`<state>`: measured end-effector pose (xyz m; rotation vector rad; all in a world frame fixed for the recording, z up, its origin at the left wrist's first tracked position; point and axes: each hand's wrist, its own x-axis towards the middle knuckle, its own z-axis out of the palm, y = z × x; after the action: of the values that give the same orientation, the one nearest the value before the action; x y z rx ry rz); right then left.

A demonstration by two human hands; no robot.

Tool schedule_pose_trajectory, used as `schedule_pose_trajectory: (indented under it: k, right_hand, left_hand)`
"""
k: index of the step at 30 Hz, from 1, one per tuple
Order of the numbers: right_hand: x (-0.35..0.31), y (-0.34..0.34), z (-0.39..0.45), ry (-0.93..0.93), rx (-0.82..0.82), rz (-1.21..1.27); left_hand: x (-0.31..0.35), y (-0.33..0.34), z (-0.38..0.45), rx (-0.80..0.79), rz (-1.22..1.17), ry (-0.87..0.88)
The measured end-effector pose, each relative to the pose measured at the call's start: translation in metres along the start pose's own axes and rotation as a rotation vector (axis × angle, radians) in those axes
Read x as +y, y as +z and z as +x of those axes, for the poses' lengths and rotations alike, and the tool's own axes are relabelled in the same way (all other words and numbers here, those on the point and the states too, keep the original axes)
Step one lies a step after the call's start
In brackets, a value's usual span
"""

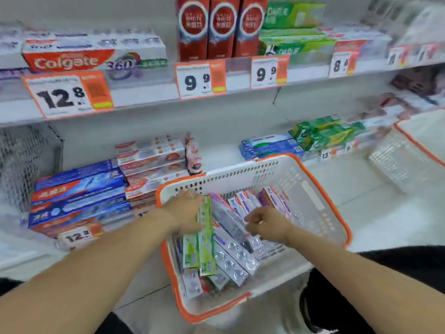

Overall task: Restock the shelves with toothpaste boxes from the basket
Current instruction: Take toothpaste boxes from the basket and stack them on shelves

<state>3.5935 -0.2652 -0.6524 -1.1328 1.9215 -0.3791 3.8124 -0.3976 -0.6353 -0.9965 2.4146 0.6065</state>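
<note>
**Both hands in the basket, picking stock**

We have the white plastic basket with orange rim (320, 196) set on the floor against the low shelf, so boxes travel only a short way. Our left hand (186, 210) curls around a green toothpaste box (206, 239), apparently to lift it out. Our right hand (267, 226) rests curled on the purple-and-white toothpaste boxes (232, 255); we cannot tell whether it grips one. The green boxes on the lower shelf (322, 133) suggest where it belongs.
</note>
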Motion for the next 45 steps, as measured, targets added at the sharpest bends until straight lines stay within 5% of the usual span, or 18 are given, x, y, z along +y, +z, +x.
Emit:
schedule_pose_trajectory:
  k: [6,13,21,30,38,45]
  right_hand:
    - [-0.007,0.064,-0.008,-0.032,-0.204,-0.074]
    - [-0.006,0.112,-0.003,-0.03,-0.134,-0.048]
    - [-0.011,0.104,0.011,0.17,-0.196,0.05]
    - [-0.007,0.08,0.006,0.228,-0.147,-0.088]
    - [-0.001,0.007,-0.011,0.326,-0.253,0.468]
    - [-0.019,-0.051,-0.037,0.13,-0.38,0.737]
  left_hand:
    - [-0.016,0.043,0.001,-0.114,-0.343,-0.123]
    - [-0.001,0.072,0.001,0.143,-0.648,-0.21]
    - [-0.008,0.06,-0.003,-0.073,-0.898,-0.383]
    - [-0.003,0.064,-0.015,-0.09,-1.255,-0.457]
    - [0.018,0.038,-0.023,0.012,-1.387,-0.394]
    - [0.062,-0.005,-0.028,0.263,-1.566,-0.219]
